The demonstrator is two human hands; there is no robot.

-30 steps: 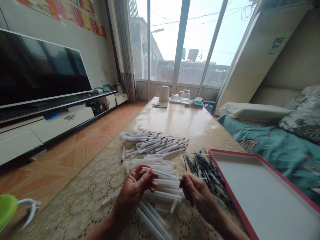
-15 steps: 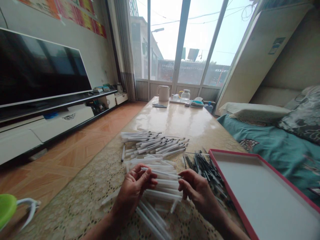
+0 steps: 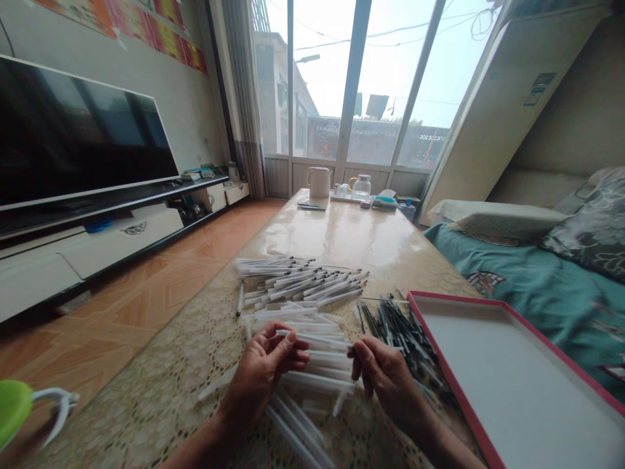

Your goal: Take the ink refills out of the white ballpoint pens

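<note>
My left hand (image 3: 263,371) pinches one end of a clear pen barrel (image 3: 319,340) held level above the table. My right hand (image 3: 383,374) is closed at the barrel's other end, fingertips pressed on it. Under both hands lies a loose pile of clear empty barrels (image 3: 312,381). Beyond it sits a heap of white assembled pens (image 3: 297,280) with dark tips. A bundle of thin black refills (image 3: 398,329) lies just right of my right hand.
A red-rimmed white tray (image 3: 493,371) lies at the right on the lace-covered table (image 3: 161,391). A jug (image 3: 319,182) and a glass pot (image 3: 362,187) stand at the far end. A TV (image 3: 78,137) is on the left, a bed (image 3: 537,286) on the right, a green object (image 3: 14,407) at lower left.
My right hand has shifted slightly left and up to the barrel's right end. My left hand keeps its hold almost unmoved.
</note>
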